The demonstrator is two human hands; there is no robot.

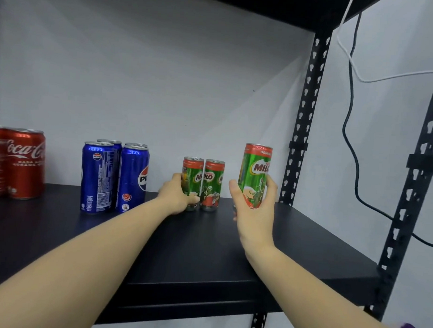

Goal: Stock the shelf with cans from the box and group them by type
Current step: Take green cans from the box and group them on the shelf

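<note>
Right hand (254, 209) grips a raised Milo can (255, 175) — left hand (176, 195) clasps a standing one (192, 181).

Three green Milo cans (201, 184): two standing together at the left hand (176, 195), one gripped in the right hand (254, 209). Four blue Pepsi cans (114, 176), grouped just left of the left hand. At least two red Coca-Cola cans (24, 163), farther left of that hand at the frame edge; any more are cut off. One black shelf (207, 249). Two hands.
</note>
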